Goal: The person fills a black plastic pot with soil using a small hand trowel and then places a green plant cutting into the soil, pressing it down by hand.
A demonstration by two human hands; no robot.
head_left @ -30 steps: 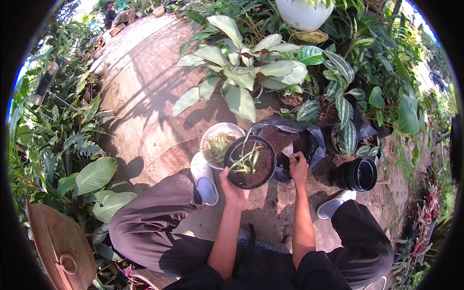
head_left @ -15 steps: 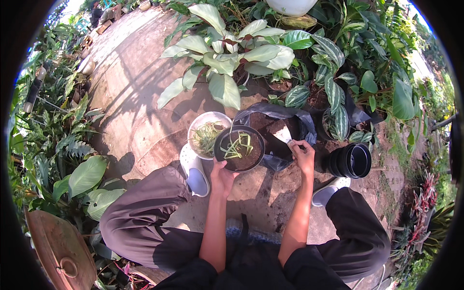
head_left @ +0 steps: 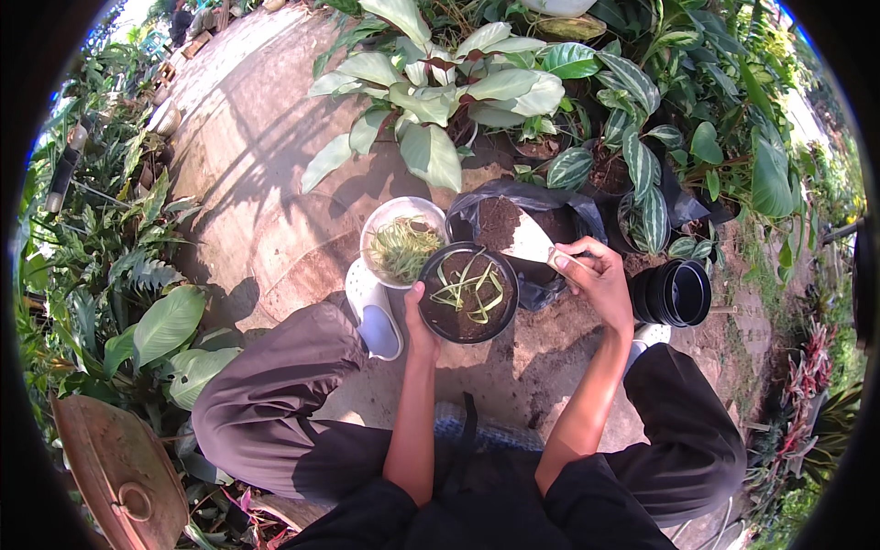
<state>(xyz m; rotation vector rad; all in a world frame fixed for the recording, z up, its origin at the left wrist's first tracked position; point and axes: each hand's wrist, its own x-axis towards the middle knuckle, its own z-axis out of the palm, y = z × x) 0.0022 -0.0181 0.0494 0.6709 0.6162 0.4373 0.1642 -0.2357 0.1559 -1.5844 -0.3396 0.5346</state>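
My left hand [head_left: 422, 330] grips the left side of a round black plant pot [head_left: 475, 340]. Dark soil fills the pot, with several thin green leaf strips [head_left: 484, 298] lying on top. In my right hand [head_left: 598, 282] is a small trowel [head_left: 533, 242], held by its handle end between thumb and fingers. Brown soil [head_left: 499, 225] is heaped on the front of its pale blade, just above and right of the pot. Beneath the trowel sits an open black plastic bag [head_left: 592, 218] of soil. A white bowl [head_left: 365, 240] of cut green strips [head_left: 403, 249] stands beside the pot.
Stacked black pots [head_left: 651, 293] lie tipped by my right foot. A large pale-leaved plant [head_left: 431, 92] and striped-leaf plants [head_left: 644, 165] grow just beyond the bag. Dense foliage [head_left: 151, 330] and a rusty brown vessel [head_left: 119, 467] border my left side.
The trowel has come up from inside the bag carrying soil, and my right hand has turned with it. The pot in my left hand has shifted slightly right and away from the bowl.
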